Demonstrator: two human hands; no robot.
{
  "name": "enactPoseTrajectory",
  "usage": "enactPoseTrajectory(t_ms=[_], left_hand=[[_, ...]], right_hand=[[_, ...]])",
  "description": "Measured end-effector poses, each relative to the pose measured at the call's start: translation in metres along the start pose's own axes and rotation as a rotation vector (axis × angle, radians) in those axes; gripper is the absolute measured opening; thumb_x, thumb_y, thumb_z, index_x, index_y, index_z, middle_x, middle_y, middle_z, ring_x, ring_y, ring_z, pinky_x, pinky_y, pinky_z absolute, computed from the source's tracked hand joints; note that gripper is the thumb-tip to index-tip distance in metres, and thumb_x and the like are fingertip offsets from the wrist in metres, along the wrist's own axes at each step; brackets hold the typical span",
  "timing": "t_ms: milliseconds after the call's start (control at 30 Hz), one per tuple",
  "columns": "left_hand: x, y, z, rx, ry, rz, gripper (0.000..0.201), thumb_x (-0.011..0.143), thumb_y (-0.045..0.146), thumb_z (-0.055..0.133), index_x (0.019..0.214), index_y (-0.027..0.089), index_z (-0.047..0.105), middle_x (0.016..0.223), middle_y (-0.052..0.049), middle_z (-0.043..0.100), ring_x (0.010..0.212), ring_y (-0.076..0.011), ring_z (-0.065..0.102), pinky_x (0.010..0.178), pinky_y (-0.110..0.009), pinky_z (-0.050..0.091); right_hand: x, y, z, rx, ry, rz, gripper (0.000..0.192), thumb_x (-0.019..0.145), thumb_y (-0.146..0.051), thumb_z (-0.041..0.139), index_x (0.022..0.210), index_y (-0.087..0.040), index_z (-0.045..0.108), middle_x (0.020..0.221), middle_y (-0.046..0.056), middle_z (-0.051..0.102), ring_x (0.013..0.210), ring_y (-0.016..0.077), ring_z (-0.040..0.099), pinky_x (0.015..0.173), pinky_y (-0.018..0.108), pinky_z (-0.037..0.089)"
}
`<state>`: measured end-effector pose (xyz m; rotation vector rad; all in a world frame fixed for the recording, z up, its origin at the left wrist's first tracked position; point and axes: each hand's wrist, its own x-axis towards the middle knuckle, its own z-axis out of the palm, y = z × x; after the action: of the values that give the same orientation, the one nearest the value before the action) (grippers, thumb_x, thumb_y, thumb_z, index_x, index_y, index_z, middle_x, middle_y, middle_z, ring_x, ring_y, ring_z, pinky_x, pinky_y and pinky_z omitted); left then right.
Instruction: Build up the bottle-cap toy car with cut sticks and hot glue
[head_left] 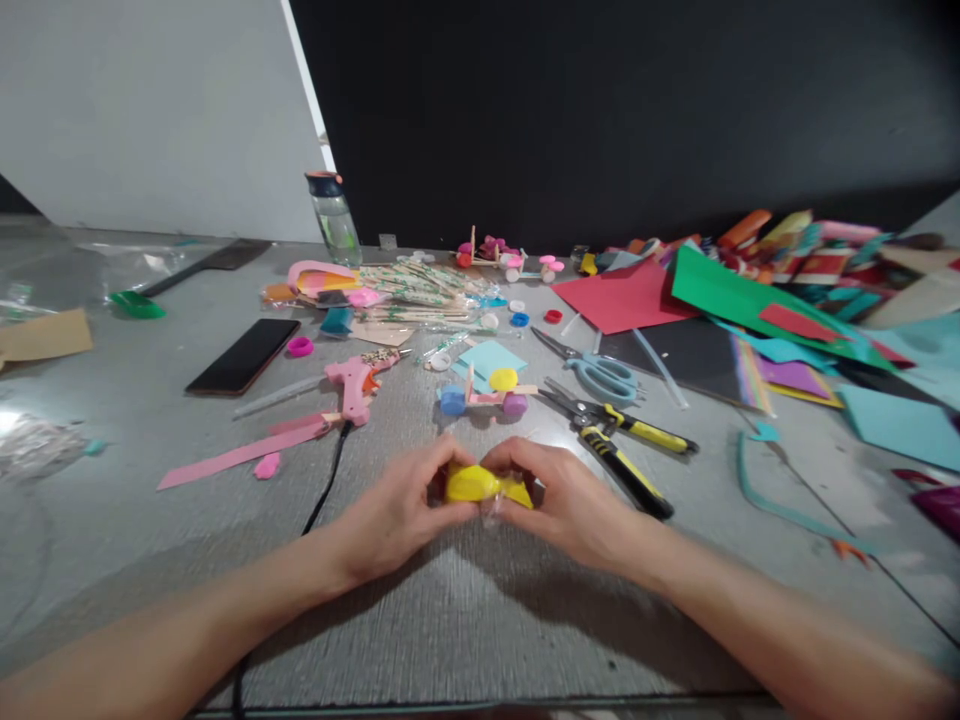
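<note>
Between my two hands is a soft-looking yellow lump (471, 484), perhaps modelling clay, with a bit of clear plastic film at its lower edge. My left hand (427, 490) grips its left end with curled fingers. On the right end, my right hand (559, 490) pinches a narrower yellow part. Just beyond my hands stands a small craft-stick car (491, 396) with a blue wheel, a purple wheel and a yellow disc on top. Light blue paper (491, 360) lies behind it.
A pink glue gun (352, 388) and a phone (244, 357) lie left. Yellow-black pliers (626, 460) and blue-handled scissors (600, 378) lie right. Wrapped sticks (420, 290) and a water bottle (334, 220) are behind. Coloured sheets (630, 292) spread across the right side.
</note>
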<state>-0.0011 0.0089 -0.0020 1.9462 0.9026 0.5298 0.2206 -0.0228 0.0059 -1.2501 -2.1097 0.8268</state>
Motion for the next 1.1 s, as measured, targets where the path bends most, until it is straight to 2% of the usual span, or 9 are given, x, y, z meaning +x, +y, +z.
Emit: enactPoseTrajectory(t_ms=[200, 367, 533, 733, 867, 1100], left_hand=[[-0.002, 0.001, -0.001, 0.009, -0.045, 0.045, 0.016, 0.09, 0.03, 0.068, 0.102, 0.02, 0.064, 0.095, -0.001, 0.068, 0.087, -0.0182, 0.059, 0.077, -0.032, 0.043], [0.0, -0.005, -0.004, -0.186, -0.073, 0.032, 0.025, 0.087, 0.033, 0.073, 0.106, 0.02, 0.063, 0.102, -0.002, 0.066, 0.093, -0.0187, 0.06, 0.083, -0.032, 0.045], [0.003, -0.01, -0.005, -0.301, -0.066, 0.0, 0.029, 0.084, 0.034, 0.077, 0.103, 0.019, 0.061, 0.096, 0.0, 0.061, 0.089, -0.0166, 0.057, 0.081, -0.031, 0.045], [0.002, -0.012, -0.003, -0.256, -0.07, 0.002, 0.025, 0.086, 0.032, 0.074, 0.104, 0.018, 0.062, 0.099, -0.001, 0.063, 0.093, -0.018, 0.059, 0.083, -0.032, 0.045], [0.0, -0.005, -0.002, -0.176, -0.078, 0.016, 0.021, 0.088, 0.031, 0.072, 0.103, 0.019, 0.063, 0.098, -0.001, 0.065, 0.094, -0.0189, 0.06, 0.084, -0.033, 0.044], [-0.001, 0.005, -0.001, -0.079, -0.067, 0.047, 0.019, 0.088, 0.032, 0.07, 0.098, 0.018, 0.063, 0.095, -0.001, 0.065, 0.09, -0.0186, 0.059, 0.08, -0.032, 0.042]], right_hand=[[-0.002, 0.001, 0.002, 0.011, -0.021, -0.03, 0.012, 0.085, -0.016, 0.069, 0.096, -0.019, 0.064, 0.088, 0.001, 0.068, 0.074, 0.0146, 0.057, 0.068, 0.027, 0.041], [0.0, 0.003, -0.005, 0.197, -0.076, -0.016, 0.011, 0.083, -0.018, 0.068, 0.094, -0.02, 0.067, 0.083, -0.002, 0.065, 0.073, 0.0137, 0.055, 0.067, 0.027, 0.042], [0.002, 0.007, -0.006, 0.324, -0.097, 0.023, 0.015, 0.083, -0.02, 0.064, 0.097, -0.019, 0.068, 0.084, -0.001, 0.065, 0.07, 0.0131, 0.054, 0.064, 0.026, 0.042], [0.002, 0.007, -0.002, 0.22, -0.074, -0.013, 0.019, 0.081, -0.014, 0.062, 0.098, -0.019, 0.067, 0.088, 0.0, 0.067, 0.076, 0.0141, 0.057, 0.07, 0.028, 0.043], [0.0, 0.003, -0.002, 0.123, -0.085, 0.004, 0.012, 0.081, -0.018, 0.069, 0.093, -0.019, 0.065, 0.082, -0.002, 0.064, 0.071, 0.0132, 0.053, 0.066, 0.027, 0.04], [0.0, 0.002, -0.003, 0.126, -0.102, -0.003, 0.009, 0.08, -0.015, 0.063, 0.088, -0.02, 0.062, 0.078, -0.004, 0.061, 0.068, 0.012, 0.051, 0.062, 0.025, 0.037]])
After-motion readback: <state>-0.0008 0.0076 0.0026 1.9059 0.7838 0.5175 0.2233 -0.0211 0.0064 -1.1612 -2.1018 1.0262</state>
